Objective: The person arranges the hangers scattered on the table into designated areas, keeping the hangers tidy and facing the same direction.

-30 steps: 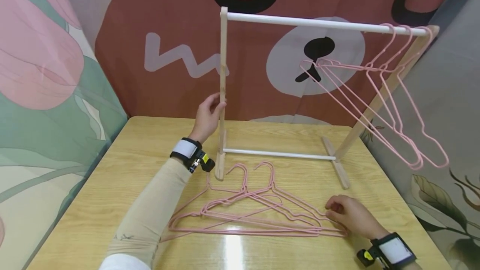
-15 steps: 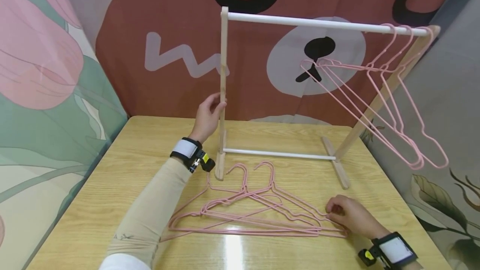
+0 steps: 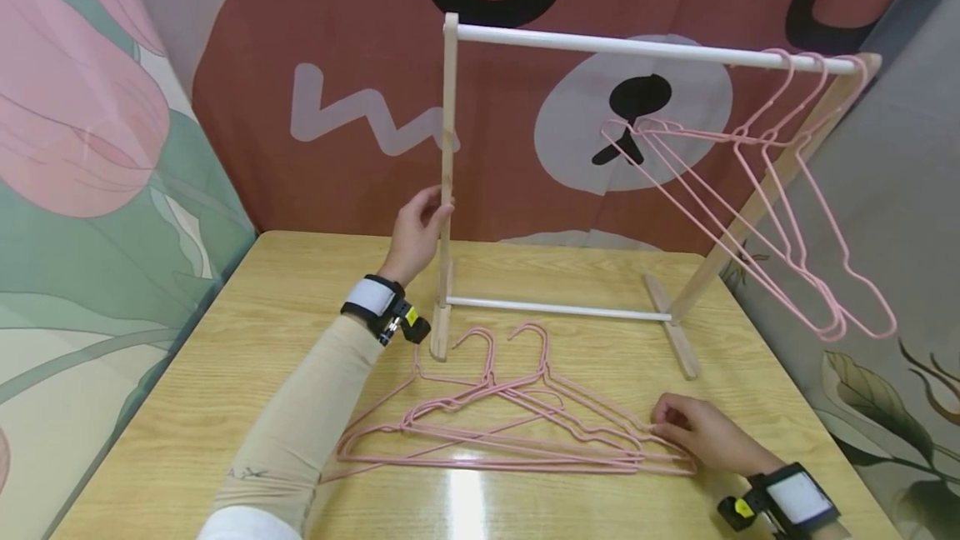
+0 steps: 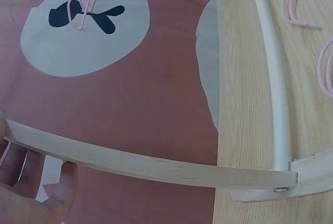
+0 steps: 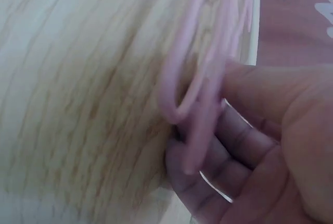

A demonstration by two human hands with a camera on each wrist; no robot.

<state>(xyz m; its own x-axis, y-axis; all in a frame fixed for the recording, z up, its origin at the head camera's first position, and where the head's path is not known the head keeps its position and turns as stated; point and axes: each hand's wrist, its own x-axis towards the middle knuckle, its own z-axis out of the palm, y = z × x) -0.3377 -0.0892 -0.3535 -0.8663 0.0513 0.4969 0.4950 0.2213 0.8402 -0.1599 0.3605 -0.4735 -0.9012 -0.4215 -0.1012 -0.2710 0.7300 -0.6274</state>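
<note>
Item: left hand (image 3: 415,233), centre-left of the head view. Fingers and thumb are curled round the left post (image 3: 447,182) of the wooden rack (image 3: 678,336); the left wrist view shows the fingertips (image 4: 66,182) under the slat.

Item: right hand (image 3: 693,432), lower right of the head view. It pinches the right-hand ends of the loose hangers (image 3: 495,423); the right wrist view, though blurred, shows wires lying between thumb and fingers (image 5: 208,182).

Item: loose hangers, pink wire, several, heaped flat and overlapping on the tabletop (image 3: 225,340), lower centre, in front of the rack's foot; hooks point towards the rack.

Item: hung hangers (image 3: 772,190), pink, on the far right end of the white top rail (image 3: 637,46), upper right.

Risks, as judged:
- The heap is interlaced; lifting one wire by its end is likely to drag its neighbours up or snag a hook in another frame.
- The pinch sits at the very end, so a lifted hanger could swing or slip free.
- The rack looks light; a tug or knock could tip it if the left hand's hold slackens, and shake the hung hangers off the rail end.
</note>
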